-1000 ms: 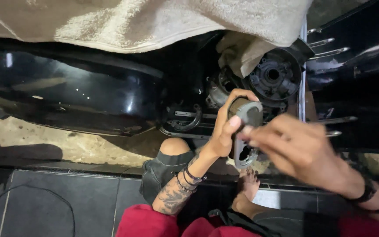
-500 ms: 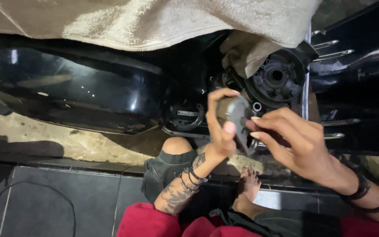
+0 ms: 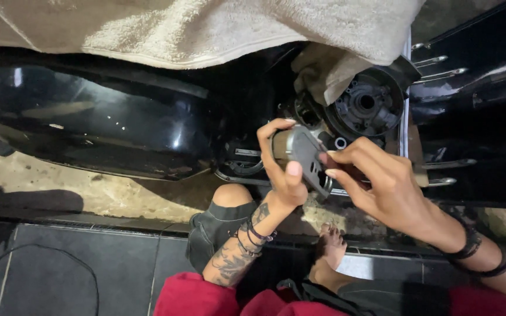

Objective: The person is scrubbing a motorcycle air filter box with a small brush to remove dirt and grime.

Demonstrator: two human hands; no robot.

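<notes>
My left hand (image 3: 285, 175) is clamped on the small grey motor part (image 3: 300, 153), off the round black housing (image 3: 367, 105), while my right hand's (image 3: 382, 187) fingers pinch its end, nothing refitted yet.

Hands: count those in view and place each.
2. Left hand wraps the grey part at centre; right hand touches its right edge. None other visible.

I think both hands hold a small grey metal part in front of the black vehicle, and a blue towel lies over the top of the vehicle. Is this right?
Not quite: the towel is beige, not blue, as the head view shows. The rest stands: the left hand and the right hand both hold the small grey metal part in front of the black vehicle, and the towel lies over its top.
</notes>
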